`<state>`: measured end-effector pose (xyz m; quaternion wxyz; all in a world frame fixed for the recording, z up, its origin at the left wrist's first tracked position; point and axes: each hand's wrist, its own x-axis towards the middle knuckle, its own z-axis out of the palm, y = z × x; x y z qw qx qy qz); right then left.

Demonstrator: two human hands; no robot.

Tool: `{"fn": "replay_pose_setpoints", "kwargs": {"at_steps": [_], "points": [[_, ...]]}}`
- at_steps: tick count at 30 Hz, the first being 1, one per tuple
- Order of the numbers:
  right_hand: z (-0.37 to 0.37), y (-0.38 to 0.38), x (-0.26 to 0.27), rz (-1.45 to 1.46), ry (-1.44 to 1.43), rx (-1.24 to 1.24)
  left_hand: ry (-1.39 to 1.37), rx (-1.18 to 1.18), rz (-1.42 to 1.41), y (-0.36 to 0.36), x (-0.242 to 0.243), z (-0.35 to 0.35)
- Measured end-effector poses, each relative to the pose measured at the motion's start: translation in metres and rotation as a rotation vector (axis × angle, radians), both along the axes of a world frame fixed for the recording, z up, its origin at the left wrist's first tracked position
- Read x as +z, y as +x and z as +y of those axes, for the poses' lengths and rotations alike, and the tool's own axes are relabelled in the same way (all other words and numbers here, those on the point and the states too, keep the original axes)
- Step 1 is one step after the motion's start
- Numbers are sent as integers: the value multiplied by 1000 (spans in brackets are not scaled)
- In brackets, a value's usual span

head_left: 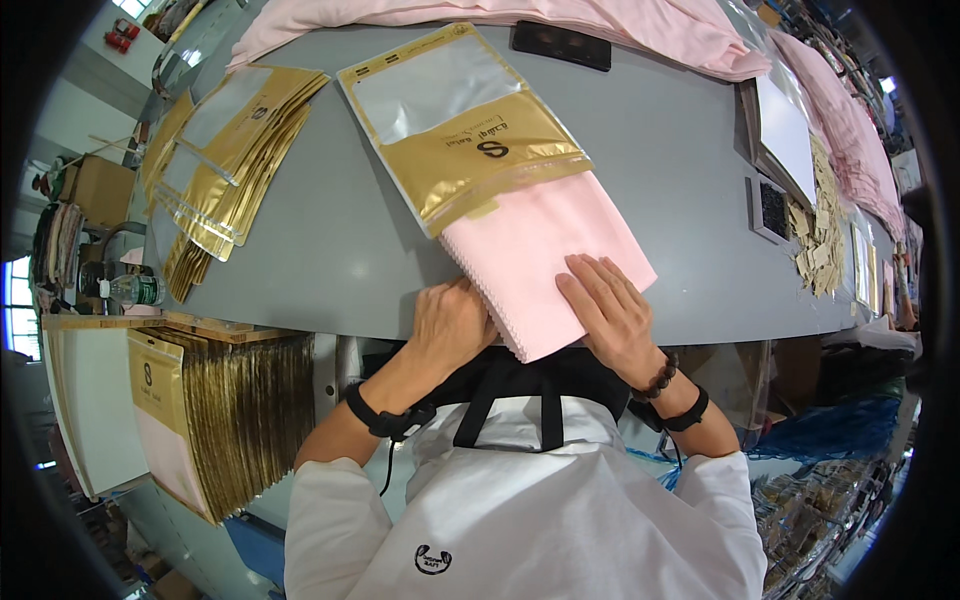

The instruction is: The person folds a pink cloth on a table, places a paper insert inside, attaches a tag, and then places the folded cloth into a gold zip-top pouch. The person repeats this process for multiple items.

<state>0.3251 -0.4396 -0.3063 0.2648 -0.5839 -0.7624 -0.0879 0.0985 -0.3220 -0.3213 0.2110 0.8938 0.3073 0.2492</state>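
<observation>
A folded pink cloth (547, 247) with a scalloped edge lies at the table's near edge, its far end inside a gold plastic bag (450, 127) with a clear window and dark printing. My right hand (611, 315) rests on top of the cloth, fingers extended and close together. At the cloth's left edge is my left hand (454, 315), its fingers curled and partly hidden beside or beneath the cloth; its grip cannot be made out.
Gold bags (262, 135) lie fanned at left; filled ones (247, 405) stand in a row below. A black phone (561, 45) lies near pink fabric (660, 34). At right are a white board (784, 135), a small tray (769, 210) and a heap of paper tags (821, 240).
</observation>
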Motion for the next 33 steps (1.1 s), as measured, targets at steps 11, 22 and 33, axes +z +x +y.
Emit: {"fn": "replay_pose_setpoints", "kwargs": {"at_steps": [11,22,33], "points": [[13,3,20,141,-104,41,147,27,123,25,-11,57],[28,11,56,11,-68,46,100,-10,49,34,2,68],[58,-6,17,376,-269,48,157,-54,53,25,-8,73]]}}
